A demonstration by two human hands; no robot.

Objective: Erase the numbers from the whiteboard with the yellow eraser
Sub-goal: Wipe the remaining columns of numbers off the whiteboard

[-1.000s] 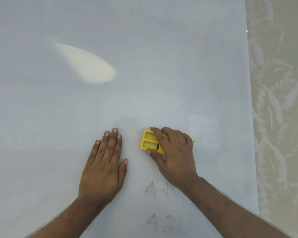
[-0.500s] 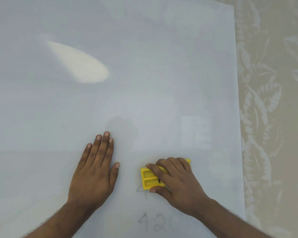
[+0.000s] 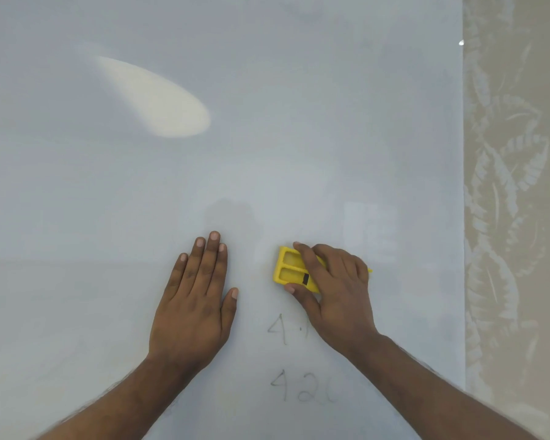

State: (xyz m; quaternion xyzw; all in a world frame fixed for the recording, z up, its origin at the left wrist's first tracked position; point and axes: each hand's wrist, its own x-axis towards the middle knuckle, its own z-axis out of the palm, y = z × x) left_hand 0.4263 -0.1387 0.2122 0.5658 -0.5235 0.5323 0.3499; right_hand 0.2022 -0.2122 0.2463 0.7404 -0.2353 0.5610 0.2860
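The whiteboard fills most of the view. My right hand grips the yellow eraser and presses it flat on the board, just above the written numbers. A faint, partly smeared upper number lies directly below the eraser, its right part hidden under my right hand. A lower number reading roughly 420 is faded at its right end. My left hand lies flat on the board with fingers together, left of the eraser and the numbers.
The board's right edge runs top to bottom, with a beige leaf-patterned surface beyond it. A bright oval light reflection sits on the board's upper left.
Half a second ago my right hand had the eraser low, over the upper number; it has now slid back up the board, uncovering that number. My left hand stays flat.
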